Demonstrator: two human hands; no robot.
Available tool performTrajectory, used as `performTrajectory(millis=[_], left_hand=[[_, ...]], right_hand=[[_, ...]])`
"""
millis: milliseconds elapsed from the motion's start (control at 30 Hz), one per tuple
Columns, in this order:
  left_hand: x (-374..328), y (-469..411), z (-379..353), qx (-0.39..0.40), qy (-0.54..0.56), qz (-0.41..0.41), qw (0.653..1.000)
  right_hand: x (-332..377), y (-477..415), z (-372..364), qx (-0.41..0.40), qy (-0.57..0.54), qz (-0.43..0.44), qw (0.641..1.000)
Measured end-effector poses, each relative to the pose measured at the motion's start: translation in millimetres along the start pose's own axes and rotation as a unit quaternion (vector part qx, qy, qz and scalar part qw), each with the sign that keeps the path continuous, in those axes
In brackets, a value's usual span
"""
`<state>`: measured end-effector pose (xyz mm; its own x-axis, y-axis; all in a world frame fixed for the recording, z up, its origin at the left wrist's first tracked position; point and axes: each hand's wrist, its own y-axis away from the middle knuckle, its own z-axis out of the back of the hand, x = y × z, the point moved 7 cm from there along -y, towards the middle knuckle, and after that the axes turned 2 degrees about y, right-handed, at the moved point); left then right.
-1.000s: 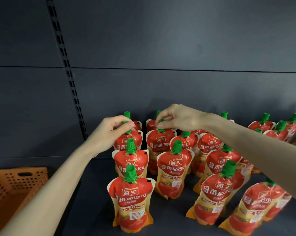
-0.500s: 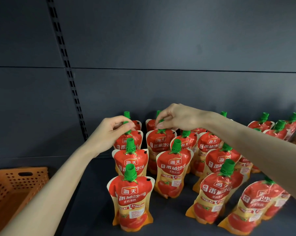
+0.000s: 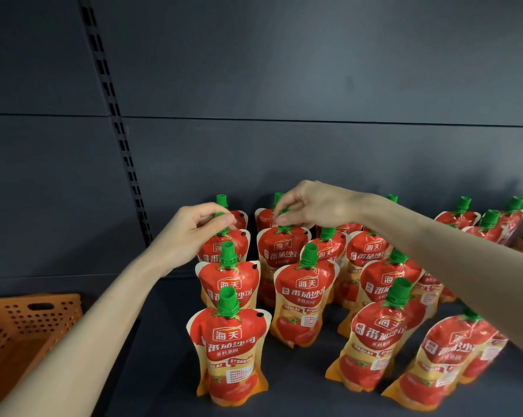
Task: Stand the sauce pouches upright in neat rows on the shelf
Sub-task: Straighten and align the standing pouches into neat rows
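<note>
Several red and yellow tomato sauce pouches with green screw caps stand on a dark shelf point(image 3: 163, 341). The left column runs front to back, led by the nearest pouch point(image 3: 228, 350). My left hand point(image 3: 191, 236) pinches the green cap of the second-from-back pouch point(image 3: 224, 248) in that column. My right hand point(image 3: 311, 206) pinches the cap of the neighbouring pouch point(image 3: 279, 248) in the second column. Pouches to the right, such as one point(image 3: 374, 338) at the front, lean and stand in looser lines.
An orange perforated plastic basket point(image 3: 22, 329) sits at the lower left, beside the shelf. A slotted upright rail point(image 3: 115, 121) runs up the dark back panel. More pouches point(image 3: 489, 227) stand at the far right against the back.
Almost nothing has moved. Both hands keep their pinch on the same two caps; the front right pouches look slightly shifted as the camera moved.
</note>
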<state>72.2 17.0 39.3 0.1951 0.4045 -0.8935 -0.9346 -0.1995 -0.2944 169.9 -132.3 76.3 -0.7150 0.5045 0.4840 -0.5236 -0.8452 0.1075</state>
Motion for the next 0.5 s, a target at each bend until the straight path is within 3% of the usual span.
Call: performTrajectory(millis=[500], left_hand=[[-10, 7, 1, -0.017, -0.024, -0.017, 0.999]], right_hand=[[3, 9, 3, -0.063, 0.045, -0.007, 0.997]])
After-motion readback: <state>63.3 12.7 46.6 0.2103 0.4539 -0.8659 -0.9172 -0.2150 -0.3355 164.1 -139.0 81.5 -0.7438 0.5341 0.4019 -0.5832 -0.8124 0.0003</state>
